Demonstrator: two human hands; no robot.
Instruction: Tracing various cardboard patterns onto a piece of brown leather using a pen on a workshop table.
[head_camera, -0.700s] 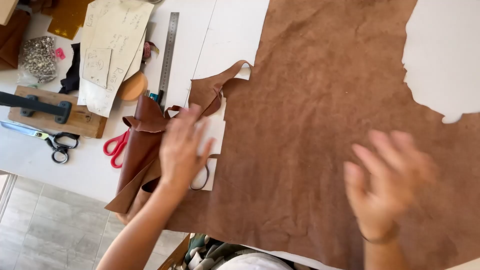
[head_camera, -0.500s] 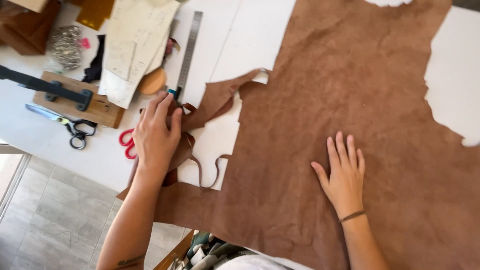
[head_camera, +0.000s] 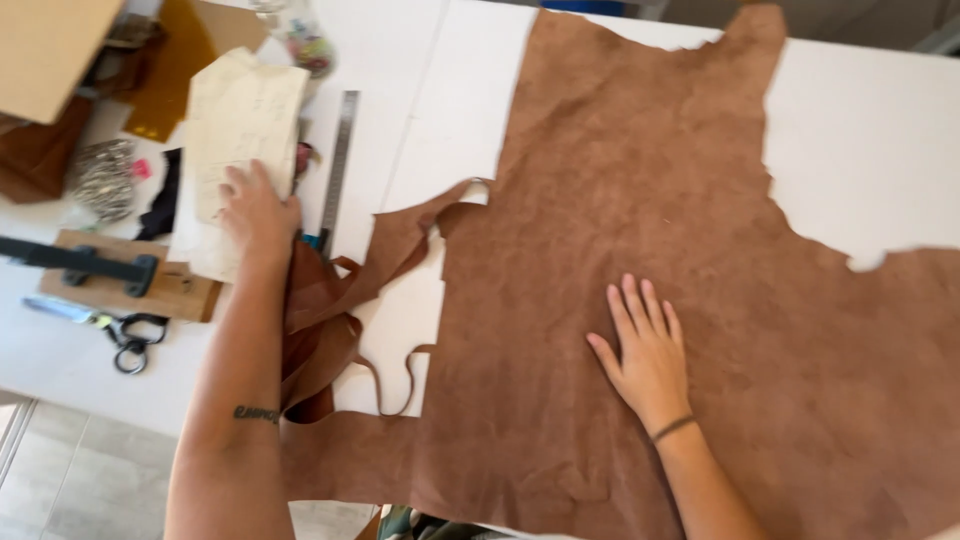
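The left hand (head_camera: 258, 208) lies flat with fingers spread on a stack of cream paper patterns (head_camera: 238, 140) at the far left of the white table (head_camera: 420, 90), gripping nothing. Just right of the stack runs a steel ruler (head_camera: 338, 170). The right hand (head_camera: 645, 350) rests open, palm down, fingers slightly fanned, on the large brown leather hide (head_camera: 640, 200) that covers the middle and right of the table. Between the arms lie loose brown leather offcuts (head_camera: 340, 300). Near the left edge sit black-handled scissors (head_camera: 125, 330) beside a wooden block (head_camera: 175, 290)
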